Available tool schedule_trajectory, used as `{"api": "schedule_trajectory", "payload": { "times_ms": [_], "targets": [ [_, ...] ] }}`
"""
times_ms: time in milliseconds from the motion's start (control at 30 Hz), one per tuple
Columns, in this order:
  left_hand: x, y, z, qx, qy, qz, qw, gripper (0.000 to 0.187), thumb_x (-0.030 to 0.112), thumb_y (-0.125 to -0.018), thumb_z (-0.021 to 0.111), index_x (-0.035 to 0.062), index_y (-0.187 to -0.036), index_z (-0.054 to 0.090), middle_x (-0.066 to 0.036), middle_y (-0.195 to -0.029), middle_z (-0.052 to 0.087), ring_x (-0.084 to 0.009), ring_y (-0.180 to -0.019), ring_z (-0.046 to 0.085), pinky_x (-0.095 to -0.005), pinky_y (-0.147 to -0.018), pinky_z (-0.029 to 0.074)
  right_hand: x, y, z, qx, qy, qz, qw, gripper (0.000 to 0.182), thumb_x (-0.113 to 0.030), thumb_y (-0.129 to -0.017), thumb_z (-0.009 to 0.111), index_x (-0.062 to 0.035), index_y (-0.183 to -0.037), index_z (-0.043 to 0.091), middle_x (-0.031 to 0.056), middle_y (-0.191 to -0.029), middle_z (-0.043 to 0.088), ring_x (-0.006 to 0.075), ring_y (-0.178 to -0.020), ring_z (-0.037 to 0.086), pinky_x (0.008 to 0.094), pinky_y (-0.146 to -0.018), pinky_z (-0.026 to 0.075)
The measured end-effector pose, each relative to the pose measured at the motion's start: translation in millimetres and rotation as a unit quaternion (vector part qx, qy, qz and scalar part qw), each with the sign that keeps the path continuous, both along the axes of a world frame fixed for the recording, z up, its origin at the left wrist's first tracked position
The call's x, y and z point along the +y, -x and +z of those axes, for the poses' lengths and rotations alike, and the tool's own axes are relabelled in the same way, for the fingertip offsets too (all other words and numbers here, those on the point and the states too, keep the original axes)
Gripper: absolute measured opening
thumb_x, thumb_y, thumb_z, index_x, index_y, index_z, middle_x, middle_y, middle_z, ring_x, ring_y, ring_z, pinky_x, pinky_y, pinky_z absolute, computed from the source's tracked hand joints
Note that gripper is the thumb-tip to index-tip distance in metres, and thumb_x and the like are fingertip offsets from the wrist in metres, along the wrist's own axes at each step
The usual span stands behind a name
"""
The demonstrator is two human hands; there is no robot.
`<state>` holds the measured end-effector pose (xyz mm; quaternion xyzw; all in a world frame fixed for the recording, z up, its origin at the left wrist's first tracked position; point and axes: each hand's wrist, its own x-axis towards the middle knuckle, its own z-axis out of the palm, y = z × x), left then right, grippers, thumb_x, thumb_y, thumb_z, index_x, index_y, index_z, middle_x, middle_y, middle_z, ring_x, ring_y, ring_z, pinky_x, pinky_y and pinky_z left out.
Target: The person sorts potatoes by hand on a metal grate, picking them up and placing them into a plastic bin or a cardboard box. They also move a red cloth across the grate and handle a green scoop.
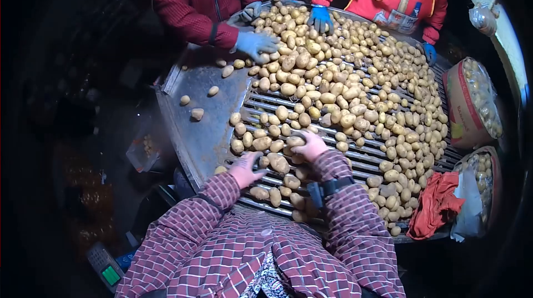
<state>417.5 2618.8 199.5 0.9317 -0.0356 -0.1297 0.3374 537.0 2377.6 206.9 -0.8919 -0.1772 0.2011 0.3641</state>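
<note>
Many potatoes [338,89] lie on a slatted metal table [355,164]. Near the table's front edge, my left hand [246,170] rests over the slats beside a large potato [278,162], its fingers apart and nothing in them. To the right, my right hand [310,146] has its fingers curled round a potato [295,141]. Several loose potatoes lie between my hands and just below them. Both of my sleeves are checked, and a dark band is round the right wrist.
Across the table are two co-workers in red jackets, one with grey gloves [257,45], one with blue gloves [321,19]. At right stand a potato box [463,109] and a red cloth [436,204]. A flat metal plate [202,126] forms the left side.
</note>
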Motion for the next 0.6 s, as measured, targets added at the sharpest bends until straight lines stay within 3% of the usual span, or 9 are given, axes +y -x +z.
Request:
{"api": "schedule_trajectory", "payload": {
  "times_ms": [33,100,167,267,300,333,467,500,600],
  "targets": [
    [-10,-2,-1,0.003,-0.047,0.007,0.999,0.054,0.029,-0.072,0.073,0.0052,-0.116,0.052,-0.017,-0.113,0.054,-0.0319,-0.106,0.054,-0.0383,-0.092,0.044,-14,4,12,0.259,-0.132,-0.058,0.955,0.049,-0.02,-0.069,0.075,-0.0086,-0.114,0.06,0.0087,-0.107,0.06,0.0171,-0.097,0.058,0.0308,-0.084,0.048],
    [-18,-9,-2,0.036,-0.064,0.023,0.997,0.048,0.029,-0.072,0.072,0.0051,-0.11,0.052,-0.018,-0.11,0.056,-0.0336,-0.104,0.055,-0.0386,-0.09,0.045,-49,30,1,0.306,-0.31,-0.122,0.892,0.05,-0.012,-0.075,0.071,-0.0069,-0.122,0.054,0.0074,-0.109,0.058,0.014,-0.091,0.057,0.0286,-0.076,0.049],
    [-1,-15,-28,0.091,0.179,0.093,0.975,0.043,0.02,-0.074,0.071,0.0038,-0.109,0.052,-0.011,-0.1,0.057,-0.026,-0.093,0.059,-0.0369,-0.085,0.048,-78,67,18,0.331,-0.425,-0.213,0.815,0.051,-0.02,-0.083,0.063,-0.0092,-0.13,0.046,0.008,-0.114,0.056,0.0164,-0.091,0.058,0.0297,-0.073,0.051],
    [5,-11,-8,0.248,0.543,0.209,0.774,0.025,0.007,-0.081,0.064,0.0052,-0.105,0.056,-0.004,-0.093,0.06,-0.0109,-0.086,0.057,-0.0259,-0.076,0.049,-110,128,41,0.285,-0.508,-0.307,0.752,0.051,-0.039,-0.094,0.047,-0.014,-0.138,0.038,0.0095,-0.121,0.054,0.0207,-0.095,0.058,0.0323,-0.073,0.052],
    [4,-14,-17,0.229,0.508,0.133,0.82,0.024,0.009,-0.08,0.065,0.0049,-0.103,0.057,-0.003,-0.091,0.06,-0.0106,-0.084,0.057,-0.0258,-0.076,0.049,-126,140,32,0.356,-0.589,-0.368,0.625,0.051,-0.041,-0.096,0.043,-0.0167,-0.14,0.036,0.0092,-0.125,0.052,0.0232,-0.1,0.058,0.0356,-0.072,0.053],
    [2,-17,-26,0.207,0.468,0.055,0.857,0.024,0.012,-0.08,0.067,0.0047,-0.101,0.058,-0.003,-0.09,0.061,-0.0104,-0.083,0.057,-0.0257,-0.075,0.049,-143,149,11,0.373,-0.688,-0.255,0.568,0.049,-0.039,-0.097,0.041,-0.0186,-0.14,0.034,0.0069,-0.133,0.046,0.0242,-0.114,0.051,0.0401,-0.085,0.049],
    [-76,-6,25,0.0,0.001,-0.177,0.984,0.038,0.021,-0.077,0.068,0.0075,-0.11,0.054,-0.012,-0.102,0.061,-0.0237,-0.09,0.063,-0.0373,-0.077,0.051,-156,180,-7,0.322,-0.729,-0.219,0.563,0.046,-0.037,-0.098,0.035,-0.0175,-0.139,0.034,0.0042,-0.141,0.037,0.0261,-0.132,0.03,0.0478,-0.107,0.028],
    [-90,-2,24,-0.009,-0.068,-0.212,0.975,0.044,0.021,-0.077,0.067,0.0087,-0.115,0.05,-0.013,-0.106,0.059,-0.0269,-0.094,0.062,-0.0396,-0.077,0.051,-162,184,-38,0.287,-0.718,-0.371,0.515,0.049,-0.04,-0.097,0.036,-0.0135,-0.138,0.035,0.0075,-0.138,0.04,0.0282,-0.127,0.038,0.0492,-0.104,0.033],
    [-118,-4,33,0.075,-0.16,-0.217,0.96,0.053,0.022,-0.074,0.07,0.0074,-0.118,0.045,-0.016,-0.113,0.055,-0.0305,-0.102,0.059,-0.0401,-0.083,0.05,-143,200,3,0.351,-0.687,-0.293,0.565,0.055,-0.044,-0.094,0.043,-0.0088,-0.135,0.039,0.0145,-0.132,0.046,0.0289,-0.115,0.05,0.0442,-0.098,0.041]
  ]
}}
